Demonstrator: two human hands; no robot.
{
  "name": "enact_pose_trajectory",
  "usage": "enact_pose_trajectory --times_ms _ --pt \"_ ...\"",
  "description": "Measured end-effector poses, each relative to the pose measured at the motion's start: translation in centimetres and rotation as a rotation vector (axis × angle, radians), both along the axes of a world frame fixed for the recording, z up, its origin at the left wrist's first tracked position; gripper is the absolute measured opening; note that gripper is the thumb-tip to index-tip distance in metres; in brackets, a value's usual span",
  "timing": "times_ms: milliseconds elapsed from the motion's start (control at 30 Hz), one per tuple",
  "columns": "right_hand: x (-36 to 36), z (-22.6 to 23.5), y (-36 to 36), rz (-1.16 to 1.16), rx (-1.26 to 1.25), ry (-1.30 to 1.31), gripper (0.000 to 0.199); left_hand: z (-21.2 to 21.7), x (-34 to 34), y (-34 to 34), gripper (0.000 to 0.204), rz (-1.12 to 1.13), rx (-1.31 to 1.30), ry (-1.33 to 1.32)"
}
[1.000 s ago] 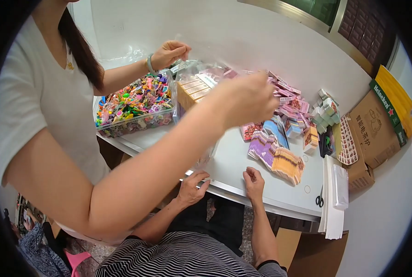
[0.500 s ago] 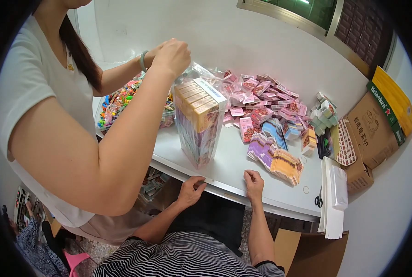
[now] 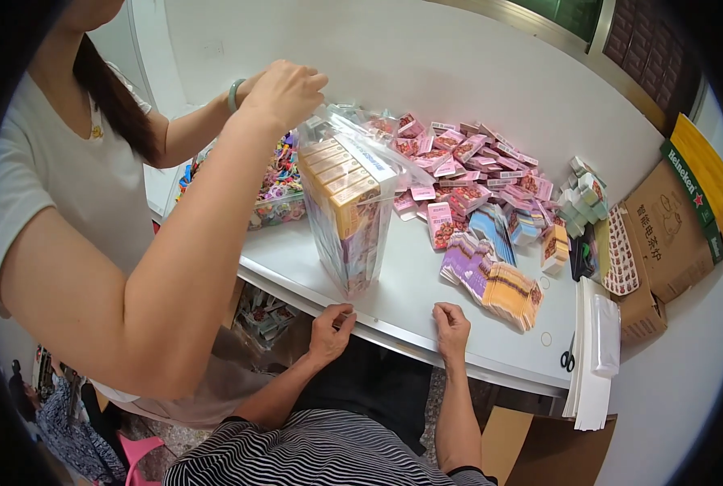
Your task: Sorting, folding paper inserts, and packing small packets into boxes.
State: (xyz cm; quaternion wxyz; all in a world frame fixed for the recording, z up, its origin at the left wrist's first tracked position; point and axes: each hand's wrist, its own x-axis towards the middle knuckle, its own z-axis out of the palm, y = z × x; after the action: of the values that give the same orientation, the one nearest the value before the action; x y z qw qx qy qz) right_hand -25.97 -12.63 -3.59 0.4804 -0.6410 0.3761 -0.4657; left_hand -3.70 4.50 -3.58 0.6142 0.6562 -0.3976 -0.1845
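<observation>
light: bright, even, diffuse; source probably overhead
shadows: soft, faint under the clear bag (image 3: 352,215)
glare: mild on the white table (image 3: 402,304)
edges: black fisheye vignette, table rim bends
focus: sharp centre, softer periphery

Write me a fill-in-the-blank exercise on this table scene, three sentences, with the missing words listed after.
1. The person's left hand and right hand both rest on the near ____ of the white table.
2. The co-worker's hand grips the top of a clear ____ filled with upright boxes.
3. The scissors lie near the stack of white sheets, to the person's ____.

Missing words: edge; bag; right
</observation>
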Motion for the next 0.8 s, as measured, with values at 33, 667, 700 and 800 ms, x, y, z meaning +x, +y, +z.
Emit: enact_pose_trajectory --times_ms 33,667,700,800 --pt "0.0 0.3 0.1 -0.003 -0.007 0.01 0.012 0.0 0.1 0.1 0.023 0.031 -0.023 0.025" --pt "0.0 0.7 0.5 0.005 -0.011 -0.027 0.011 3.2 3.3 -2.2 0.117 0.136 -0.016 -0.082" --pt "-0.1 0.6 0.5 0.013 -0.012 -0.028 0.011 2.9 3.2 -2.3 0.119 0.098 -0.041 -0.017" --pt "-0.3 0.3 0.3 0.009 0.004 -0.025 0.011 2.2 3.1 -2.2 0.122 0.067 -0.047 0.04"
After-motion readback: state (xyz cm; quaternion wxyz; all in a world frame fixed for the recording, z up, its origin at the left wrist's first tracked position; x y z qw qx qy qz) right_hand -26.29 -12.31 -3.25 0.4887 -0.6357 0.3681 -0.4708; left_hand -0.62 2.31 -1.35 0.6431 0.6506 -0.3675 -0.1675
